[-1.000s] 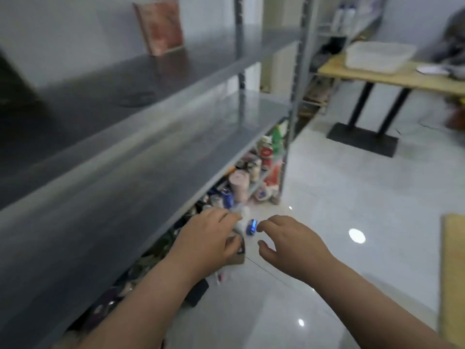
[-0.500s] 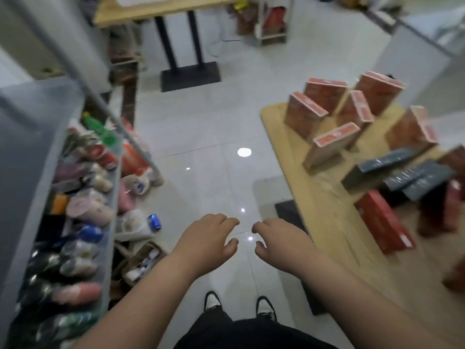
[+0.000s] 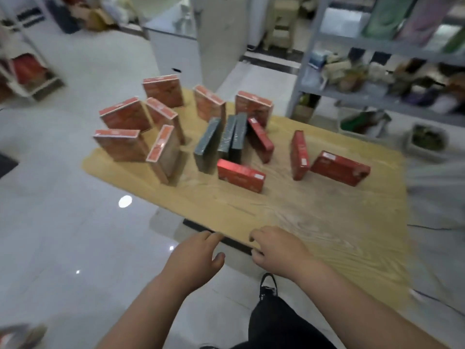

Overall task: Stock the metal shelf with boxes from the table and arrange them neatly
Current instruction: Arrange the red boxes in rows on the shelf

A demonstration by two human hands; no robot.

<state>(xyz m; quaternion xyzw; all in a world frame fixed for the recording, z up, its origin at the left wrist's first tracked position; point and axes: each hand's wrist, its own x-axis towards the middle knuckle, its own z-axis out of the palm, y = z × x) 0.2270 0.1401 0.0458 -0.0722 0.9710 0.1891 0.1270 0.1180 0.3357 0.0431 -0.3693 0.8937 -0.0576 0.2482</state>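
Observation:
A wooden table carries several boxes. Tall orange-red boxes stand upright in a loose cluster at its far left. Three dark grey boxes lean together in the middle. Flat bright red boxes stand on edge to the right of them, one near the far right. My left hand hovers over the floor just off the table's near edge, fingers apart, holding nothing. My right hand hangs over the near edge, fingers loosely curled and holding nothing. The shelf I was stocking is out of view.
A grey metal rack full of mixed goods stands behind the table at the right. A white cabinet is at the back. Glossy white floor spreads to the left. My dark trouser leg and shoe show below.
My view has swung right from the metal shelf to the table of boxes. Both hands stayed out in front without anything in them and now reach the table's near edge.

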